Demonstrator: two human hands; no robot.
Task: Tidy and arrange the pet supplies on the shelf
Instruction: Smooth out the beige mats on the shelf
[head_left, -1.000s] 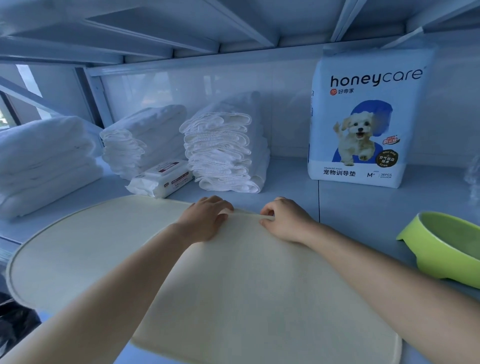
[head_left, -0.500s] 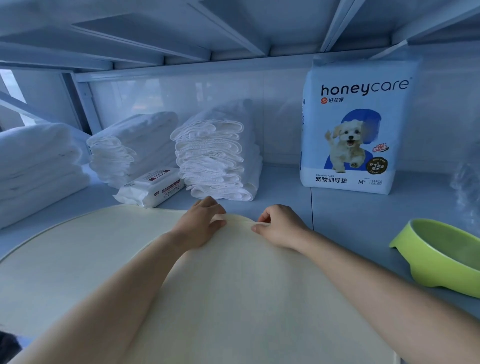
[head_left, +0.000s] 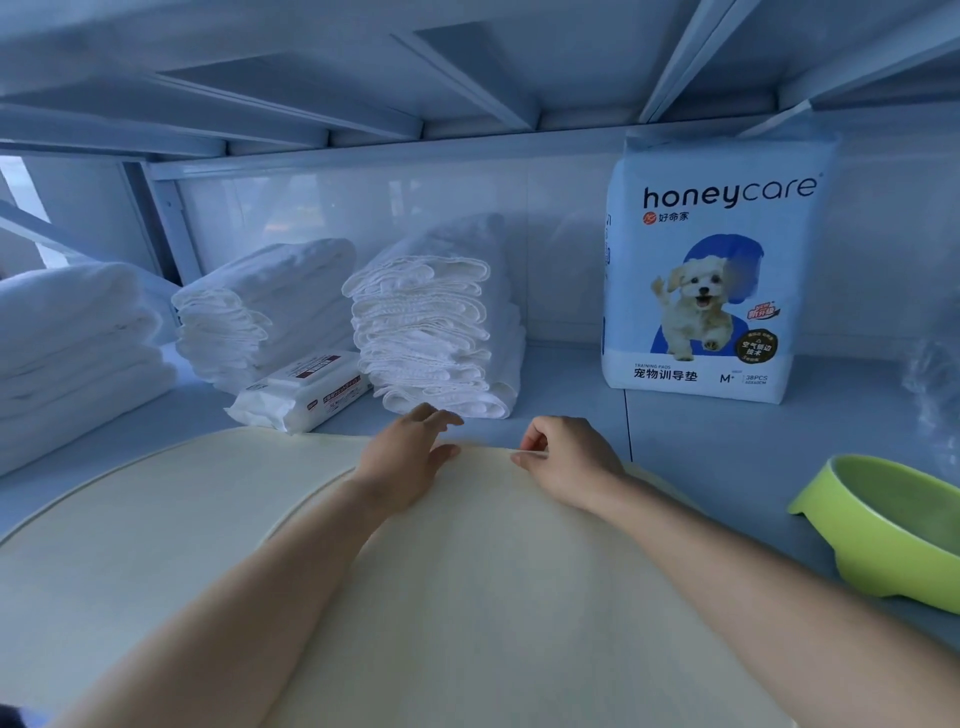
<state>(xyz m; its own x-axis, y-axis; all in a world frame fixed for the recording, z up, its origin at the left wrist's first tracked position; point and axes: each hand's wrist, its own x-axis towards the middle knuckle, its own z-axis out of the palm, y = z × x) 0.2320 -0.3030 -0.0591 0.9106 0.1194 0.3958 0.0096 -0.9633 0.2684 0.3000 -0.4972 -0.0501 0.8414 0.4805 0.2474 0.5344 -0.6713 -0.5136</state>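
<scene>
A large cream oval mat (head_left: 156, 530) lies flat on the shelf and fills the foreground. My left hand (head_left: 405, 462) rests on its far edge with the fingers straightening and lifting off. Beside it my right hand (head_left: 566, 462) pinches the mat's far edge between thumb and curled fingers. Behind the hands stands a stack of folded white pads (head_left: 431, 338). A second stack of pads (head_left: 260, 306) is to its left, with a white wipes pack (head_left: 301, 389) in front of it.
A blue-white honeycare training pad bag (head_left: 711, 275) stands upright at the back right. A green pet bowl (head_left: 893, 530) sits at the right edge. Folded white towels (head_left: 67, 343) lie at the left. The upper shelf's underside (head_left: 467, 67) hangs low overhead. Crinkled clear plastic (head_left: 935, 384) is far right.
The mat has slid further onto the shelf toward the back. My left hand's fingers have uncurled from the mat's edge; my right hand keeps its pinch.
</scene>
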